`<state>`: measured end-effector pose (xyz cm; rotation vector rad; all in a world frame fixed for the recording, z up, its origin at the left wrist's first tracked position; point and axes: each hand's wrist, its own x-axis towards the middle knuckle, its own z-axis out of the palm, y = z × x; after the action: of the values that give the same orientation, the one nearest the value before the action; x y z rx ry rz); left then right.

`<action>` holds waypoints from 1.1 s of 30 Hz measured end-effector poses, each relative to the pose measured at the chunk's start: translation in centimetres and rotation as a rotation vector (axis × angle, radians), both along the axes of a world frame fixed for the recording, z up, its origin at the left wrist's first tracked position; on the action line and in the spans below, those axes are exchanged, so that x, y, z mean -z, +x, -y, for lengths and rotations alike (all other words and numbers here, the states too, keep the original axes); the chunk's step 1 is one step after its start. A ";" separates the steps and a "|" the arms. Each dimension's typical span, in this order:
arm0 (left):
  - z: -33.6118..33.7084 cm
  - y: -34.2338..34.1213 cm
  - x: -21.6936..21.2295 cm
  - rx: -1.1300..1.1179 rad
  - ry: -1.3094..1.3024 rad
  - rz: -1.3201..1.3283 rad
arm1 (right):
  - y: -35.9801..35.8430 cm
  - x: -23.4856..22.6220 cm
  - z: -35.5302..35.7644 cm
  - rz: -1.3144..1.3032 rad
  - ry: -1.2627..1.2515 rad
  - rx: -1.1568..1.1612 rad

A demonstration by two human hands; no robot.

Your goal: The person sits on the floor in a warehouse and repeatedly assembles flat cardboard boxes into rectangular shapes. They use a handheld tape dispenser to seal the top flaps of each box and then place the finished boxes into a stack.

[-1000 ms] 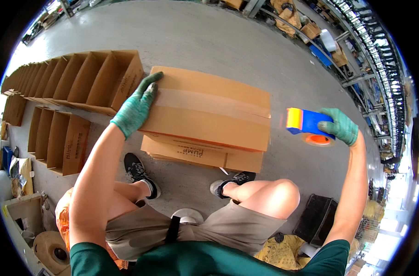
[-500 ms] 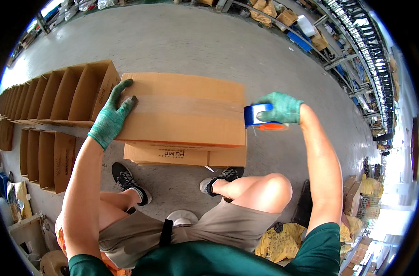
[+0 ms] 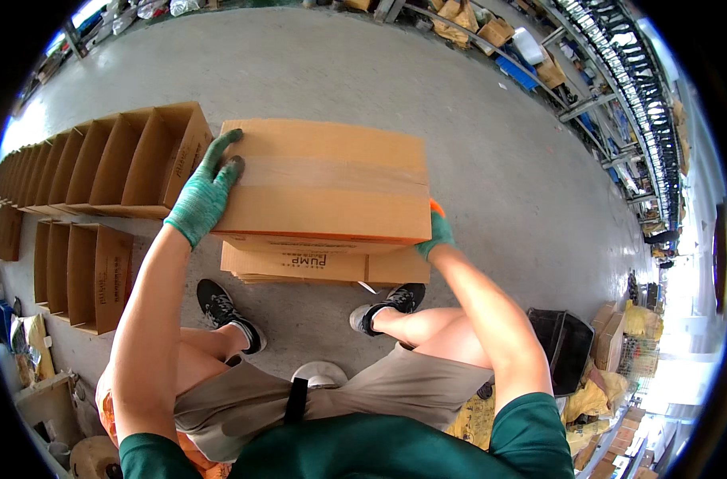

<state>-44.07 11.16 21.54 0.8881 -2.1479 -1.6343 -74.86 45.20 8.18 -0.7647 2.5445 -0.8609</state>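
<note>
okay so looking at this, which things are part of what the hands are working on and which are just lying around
In use:
- left hand pressing on the taped cardboard box
- right hand at the box's right end, with an orange-edged thing mostly hidden behind it
- stack of flat cartons under the box

Lying about:
- rows of open boxes
- black bin
- yellow bags

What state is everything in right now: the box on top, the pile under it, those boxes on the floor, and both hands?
Top cardboard box: closed, clear tape strip across the top.
Flat cardboard stack: folded flat, under the box.
Row of open boxes: open, standing side by side.
Left hand: gloved, pressing on the box's left end.
Right hand: gloved, at the box's right end, partly hidden.
</note>
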 end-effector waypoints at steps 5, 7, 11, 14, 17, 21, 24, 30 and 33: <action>-0.1 -0.1 -0.2 0.038 0.018 -0.037 | -1.9 1.5 -2.7 -0.224 0.057 -0.307; 0.4 1.2 -0.2 0.005 -0.021 0.024 | 0.7 -7.4 2.7 -0.337 0.088 -0.181; 0.6 1.3 0.0 0.001 -0.055 0.060 | 8.7 -21.2 9.4 -0.618 -0.204 -0.421; 0.3 0.7 0.6 -0.053 -0.164 0.033 | 15.6 -18.9 14.6 -0.710 -0.216 -0.737; 0.6 0.7 1.9 -0.133 -0.139 0.050 | 18.8 -16.2 16.0 -0.678 0.020 -0.681; 1.8 1.4 2.3 -0.081 -0.015 0.184 | 15.0 -15.3 10.0 -0.759 0.143 -0.425; 0.8 1.1 1.2 -0.110 0.122 0.146 | 11.4 -14.0 5.2 -0.680 0.198 -0.166; -0.3 0.7 -0.9 -0.236 0.453 0.197 | 9.8 -14.4 4.4 -0.112 -0.005 0.032; -0.8 1.1 -1.1 -0.344 0.621 0.025 | 7.7 -14.2 3.5 0.068 -0.059 -0.019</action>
<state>-43.01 11.91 22.61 1.3582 -1.3858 -2.1214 -67.20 41.73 22.40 -0.7623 2.4587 -0.9430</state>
